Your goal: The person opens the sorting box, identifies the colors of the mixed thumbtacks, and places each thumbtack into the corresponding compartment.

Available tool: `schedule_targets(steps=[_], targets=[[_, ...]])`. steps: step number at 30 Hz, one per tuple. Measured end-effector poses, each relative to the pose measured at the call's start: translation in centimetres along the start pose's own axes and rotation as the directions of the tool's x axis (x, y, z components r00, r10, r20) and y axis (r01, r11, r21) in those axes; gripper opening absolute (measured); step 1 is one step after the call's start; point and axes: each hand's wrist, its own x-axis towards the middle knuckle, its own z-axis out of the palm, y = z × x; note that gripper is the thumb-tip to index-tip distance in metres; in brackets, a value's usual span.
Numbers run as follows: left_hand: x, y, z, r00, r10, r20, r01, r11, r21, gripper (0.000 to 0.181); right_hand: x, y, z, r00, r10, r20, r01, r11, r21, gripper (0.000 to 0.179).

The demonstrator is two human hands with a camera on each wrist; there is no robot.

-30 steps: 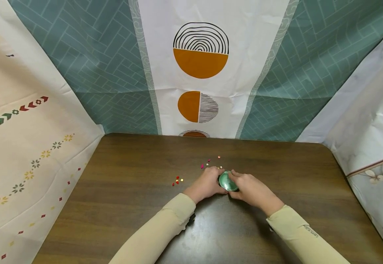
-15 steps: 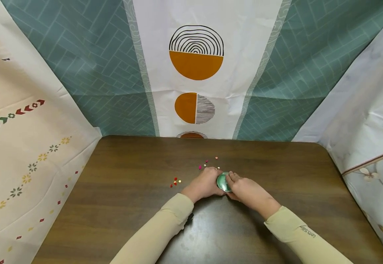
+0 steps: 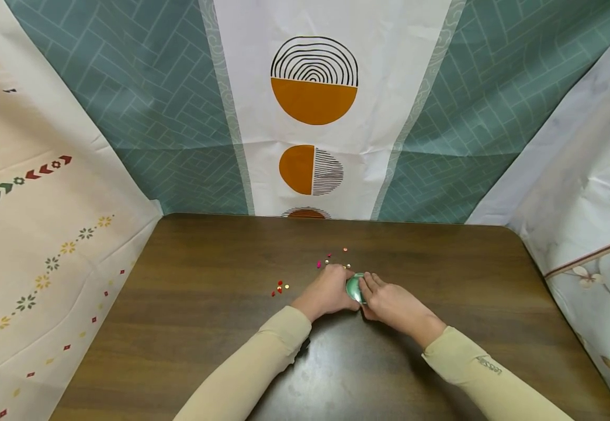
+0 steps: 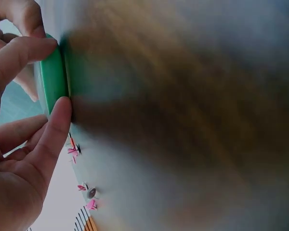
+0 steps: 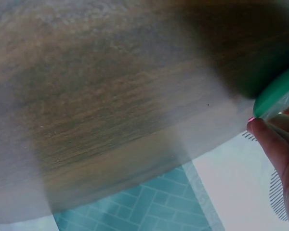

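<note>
A small round green case (image 3: 354,289) with a clear, shiny top lies flat on the brown table, between both hands. My left hand (image 3: 329,290) grips its left side, thumb and fingers at the rim; in the left wrist view, fingertips press on the green side wall (image 4: 55,82). From the right, my right hand (image 3: 392,304) holds the case, with fingers lying over the right part of the top and the thumb low at the near edge. In the right wrist view, a fingertip (image 5: 257,126) touches the rim, and most of that hand is out of frame.
Several red and gold tack-like pieces (image 3: 280,287) lie left of the hands. More pink and gold ones (image 3: 327,261) are scattered just behind the left hand; in the left wrist view, some pink pieces (image 4: 91,204) look pointed. A patterned curtain (image 3: 312,164) hangs at the table's back edge.
My right fingers have slid further over the top of the case, covering more of its right side. The left hand keeps its grip. The head view has shifted slightly.
</note>
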Motion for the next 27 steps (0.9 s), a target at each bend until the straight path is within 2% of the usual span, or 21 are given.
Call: schedule_targets(steps=[10,14,17,22,27], targets=[[0.4,0.3,-0.3,1.000,-0.007,0.030,0.007,1.000,-0.014,0.029,0.1,0.2,0.3,1.000,-0.019,0.010,0.019,0.999,0.031,0.049],[0.3,-0.2,-0.4,1.000,0.011,0.027,-0.012,1.000,0.019,0.039,0.5,0.0,0.2,1.000,0.009,0.027,-0.011,0.996,0.083,0.049],[0.0,-0.3,-0.3,0.998,0.003,0.057,-0.007,0.998,0.068,0.053,0.8,-0.3,0.0,0.996,0.048,0.069,-0.055,0.993,0.102,0.051],[-0.3,0.2,-0.3,0.993,-0.023,0.115,0.008,0.992,0.129,0.060,1.2,-0.9,-0.1,0.990,0.104,0.092,-0.110,0.992,0.061,0.054],[-0.5,0.4,-0.2,0.993,-0.025,0.113,0.012,0.994,0.112,0.061,1.1,-1.3,0.3,0.991,0.118,0.067,-0.119,0.993,0.011,0.056]])
